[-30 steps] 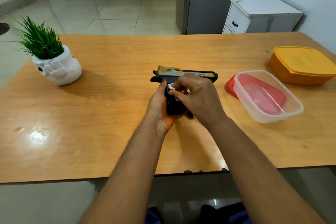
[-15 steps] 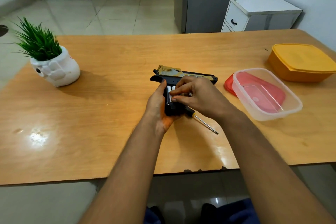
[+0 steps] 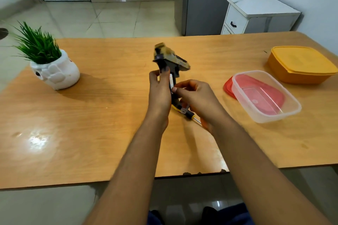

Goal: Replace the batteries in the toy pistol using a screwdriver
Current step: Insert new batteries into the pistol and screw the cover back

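Observation:
The black and gold toy pistol (image 3: 170, 60) is raised off the table, grip down and barrel tilted up and away, blurred by motion. My left hand (image 3: 159, 93) is wrapped around its grip from the left. A white battery (image 3: 171, 82) shows in the open grip. My right hand (image 3: 197, 100) has its fingertips pinched at that battery. A screwdriver (image 3: 188, 114) with a yellow and black handle lies on the wooden table (image 3: 109, 115) just under my right hand, its shaft partly hidden.
A white pot with a green plant (image 3: 53, 69) stands at the left. A clear plastic box (image 3: 265, 97) sits on a red lid (image 3: 228, 87) to the right, with a yellow lidded box (image 3: 300, 64) behind it. A white cabinet (image 3: 256, 16) stands beyond the table.
The pistol has been lifted from lying flat on the table to standing upright in my left hand. My right hand has stayed at the battery in the grip.

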